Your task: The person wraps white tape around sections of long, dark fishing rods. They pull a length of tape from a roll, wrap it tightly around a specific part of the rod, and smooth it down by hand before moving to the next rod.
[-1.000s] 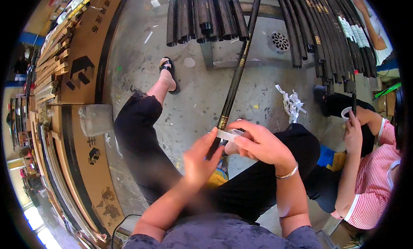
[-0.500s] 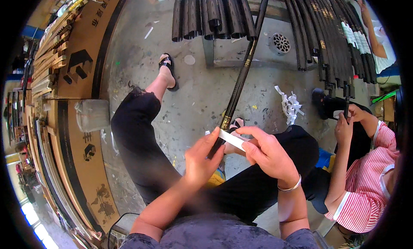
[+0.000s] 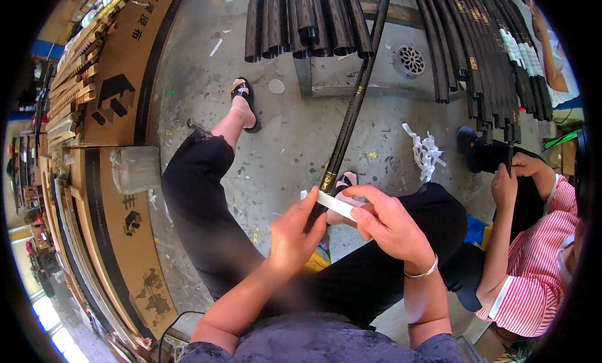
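Between the knees, centre frame, both hands meet on the near end of a long thin black rod with gold bands, which runs up and away to a rack of thick black tubes at the top. Left hand is curled around the rod's lower end w/ thumb up along it, closed on it, not fully fisted. Right hand is closed to a pinch, fingertips holding a short white strip of tape or paper that lies across the rod just above the left thumb; strip touches the rod as far as I can tell.

My read on handling: rod looks stiff, light, glossy, so prob. slippery along its length. Far end resting up on the rack carries part of the weight. Best hold is where the left hand is, near the butt end, just below the gold band. Strip looks thin and limp, will fold or stick to itself; hold by the ends, keep it taut.

Other bits: loose white scraps on the concrete floor, round drain, cardboard boxes at left. Another person in a red-striped shirt sits at right, hands on a diff. dark rod.
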`<state>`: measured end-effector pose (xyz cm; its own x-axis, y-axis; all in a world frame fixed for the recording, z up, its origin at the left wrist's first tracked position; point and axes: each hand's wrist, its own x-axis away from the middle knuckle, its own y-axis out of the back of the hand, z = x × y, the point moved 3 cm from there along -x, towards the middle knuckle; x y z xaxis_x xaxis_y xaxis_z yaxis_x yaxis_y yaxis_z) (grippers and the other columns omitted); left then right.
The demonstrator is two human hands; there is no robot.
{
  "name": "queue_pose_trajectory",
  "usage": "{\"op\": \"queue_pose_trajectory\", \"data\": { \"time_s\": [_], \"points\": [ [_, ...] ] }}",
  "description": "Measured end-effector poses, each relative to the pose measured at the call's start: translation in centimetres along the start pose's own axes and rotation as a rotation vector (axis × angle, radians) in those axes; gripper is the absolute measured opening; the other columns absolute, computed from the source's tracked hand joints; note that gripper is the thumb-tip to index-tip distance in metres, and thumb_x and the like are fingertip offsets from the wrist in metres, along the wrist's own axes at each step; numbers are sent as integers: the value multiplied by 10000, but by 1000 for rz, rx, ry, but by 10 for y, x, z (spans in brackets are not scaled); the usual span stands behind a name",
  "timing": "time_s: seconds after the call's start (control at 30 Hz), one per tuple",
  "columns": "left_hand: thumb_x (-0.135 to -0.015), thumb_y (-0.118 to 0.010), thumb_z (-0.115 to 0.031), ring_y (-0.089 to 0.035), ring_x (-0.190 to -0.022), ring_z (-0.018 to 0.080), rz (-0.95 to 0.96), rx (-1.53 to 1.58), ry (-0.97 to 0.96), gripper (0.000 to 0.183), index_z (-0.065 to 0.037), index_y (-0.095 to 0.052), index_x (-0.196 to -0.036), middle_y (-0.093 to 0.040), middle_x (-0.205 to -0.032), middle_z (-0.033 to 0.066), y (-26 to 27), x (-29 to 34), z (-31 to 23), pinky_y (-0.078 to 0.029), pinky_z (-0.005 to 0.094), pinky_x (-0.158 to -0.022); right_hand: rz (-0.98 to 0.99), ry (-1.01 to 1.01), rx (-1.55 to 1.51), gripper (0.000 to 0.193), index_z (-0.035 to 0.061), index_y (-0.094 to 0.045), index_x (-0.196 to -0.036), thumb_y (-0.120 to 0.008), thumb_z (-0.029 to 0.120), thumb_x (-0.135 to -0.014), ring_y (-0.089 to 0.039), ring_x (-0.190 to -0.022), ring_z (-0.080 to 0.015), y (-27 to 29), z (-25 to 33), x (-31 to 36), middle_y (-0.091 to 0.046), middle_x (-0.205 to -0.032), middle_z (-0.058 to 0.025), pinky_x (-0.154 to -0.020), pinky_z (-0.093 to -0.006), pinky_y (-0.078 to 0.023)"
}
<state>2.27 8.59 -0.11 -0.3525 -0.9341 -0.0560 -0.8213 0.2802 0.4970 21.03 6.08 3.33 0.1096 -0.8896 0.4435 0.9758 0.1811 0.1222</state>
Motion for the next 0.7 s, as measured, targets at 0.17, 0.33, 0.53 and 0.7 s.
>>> {"op": "queue_pose_trajectory", "data": {
  "time_s": [0.17,0.33,0.53,0.7],
  "points": [
    [-805,-706,-19,-683,-780,306,20,19,35,487,11,-578,-1274,-667,-943,205,0,1,0,-544,350,-687,11,2,8,259,20,-525,-1186,-565,134,-957,-568,-568,-172,0,-4,-1,-592,-666,-97,-553,-317,-446],
    [-825,-690,-34,-683,-803,304,72,53,149,481,-2,-561,-1288,-666,-965,203,-1,1,0,-543,356,-708,13,-12,-11,260,20,-527,-1184,-568,144,-959,-576,-577,-186,-1,-5,-2,-599,-678,-103,-563,-325,-453],
    [-852,-664,-46,-677,-818,295,151,99,244,470,-12,-524,-1300,-655,-976,205,-3,2,4,-538,355,-724,6,4,-11,269,18,-528,-1184,-574,151,-955,-587,-580,-214,-2,-6,-2,-601,-674,-117,-570,-333,-456],
    [-860,-683,-46,-667,-798,197,193,266,408,491,-16,-485,-1308,-637,-986,140,-8,3,7,-540,312,-681,7,2,-23,274,19,-530,-1185,-576,144,-946,-605,-592,-232,0,-5,-2,-601,-677,-128,-570,-340,-457]
  ]
}}
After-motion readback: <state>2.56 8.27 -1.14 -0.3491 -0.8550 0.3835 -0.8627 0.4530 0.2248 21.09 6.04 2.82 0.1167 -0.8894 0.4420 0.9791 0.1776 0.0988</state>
